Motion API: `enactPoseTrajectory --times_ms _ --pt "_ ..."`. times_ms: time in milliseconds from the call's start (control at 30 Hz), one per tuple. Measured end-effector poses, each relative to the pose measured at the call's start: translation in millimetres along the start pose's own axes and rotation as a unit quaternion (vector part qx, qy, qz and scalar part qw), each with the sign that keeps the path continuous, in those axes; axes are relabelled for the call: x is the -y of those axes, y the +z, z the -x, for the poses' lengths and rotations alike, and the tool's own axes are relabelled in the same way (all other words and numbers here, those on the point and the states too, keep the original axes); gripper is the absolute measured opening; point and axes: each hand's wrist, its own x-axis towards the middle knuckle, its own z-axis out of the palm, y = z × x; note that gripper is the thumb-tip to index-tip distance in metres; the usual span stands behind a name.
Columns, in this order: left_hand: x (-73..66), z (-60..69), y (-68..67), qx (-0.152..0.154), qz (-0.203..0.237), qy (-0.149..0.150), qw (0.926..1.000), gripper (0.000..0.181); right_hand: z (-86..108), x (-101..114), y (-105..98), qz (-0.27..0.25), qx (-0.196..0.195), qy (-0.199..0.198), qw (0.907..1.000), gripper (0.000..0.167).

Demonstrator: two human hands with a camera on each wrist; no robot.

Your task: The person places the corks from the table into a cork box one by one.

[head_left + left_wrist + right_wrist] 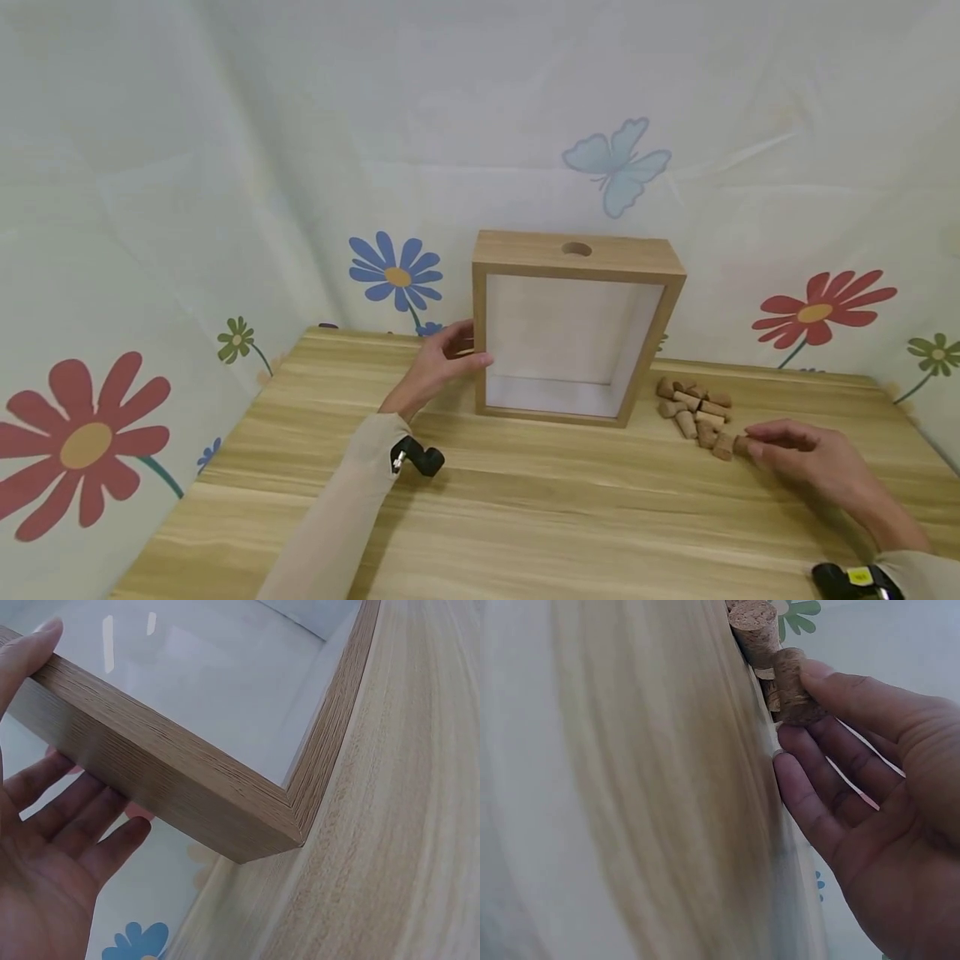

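Note:
A wooden shadow box frame (525, 252) with a clear front and a round hole in its top stands upright on the table. My left hand (438, 371) holds its left side; in the left wrist view the thumb lies on the front edge and the fingers reach behind the side. At the right, my right hand (821, 462) pinches a cork stopper (793, 686) between thumb and fingers, at the near edge of a pile of several corks (686, 400). Another cork (754, 634) lies right beside the held one in the right wrist view.
The wood-grain table (525, 517) stretches in front of the box. Behind it hangs a pale cloth (450, 125) printed with flowers and a butterfly. A black wrist camera (420, 458) sits on the left sleeve, another (847, 582) on the right.

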Motion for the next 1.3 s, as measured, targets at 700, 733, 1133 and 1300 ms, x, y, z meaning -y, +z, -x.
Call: enactPoseTrajectory --times_ms 700,733,1133,1300 --pt "2.1 -0.1 3.1 0.023 -0.031 -0.021 0.9990 0.083 -2.3 46 -21 -0.092 -0.076 -0.047 0.9917 0.043" --pt "2.6 -0.2 3.2 0.023 -0.030 -0.020 0.9991 0.083 -2.8 49 -22 -0.089 -0.083 -0.052 0.9913 0.043" --pt "8.1 0.8 3.7 0.021 -0.028 -0.028 0.9990 0.089 -13.5 95 -34 -0.120 -0.166 -0.128 0.9704 0.030" --pt "11.1 0.9 3.9 0.017 -0.030 -0.026 0.9991 0.090 -19.3 115 -37 -0.123 -0.188 -0.140 0.9643 0.035"
